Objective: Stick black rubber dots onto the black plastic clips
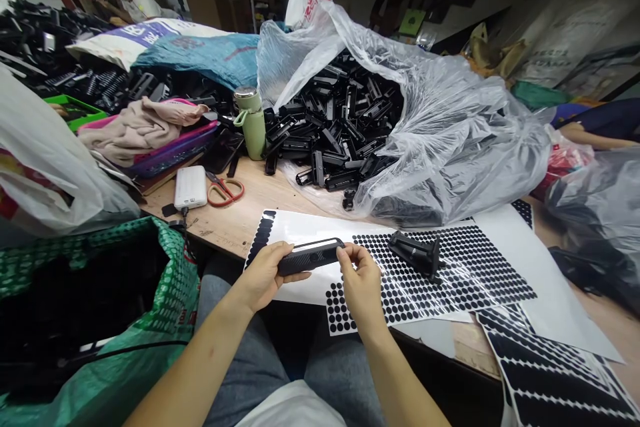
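Note:
A long black plastic part with a ribbed side and a pale strip along its top is held above the table's front edge. My left hand grips its left end, thumb on top and fingers below. At the other end, my right hand has thumb and index finger pinched against the part's tip; whether a small piece sits between them is hidden. Under the hands lies a white sheet covered with round black stickers. A second black plastic part, with a stand-like end, rests on that sheet.
A clear plastic bag spills many black parts at the back. Left of it stand a green bottle, red-handled scissors and a white power bank. A green sack is at lower left. Another person sits far left.

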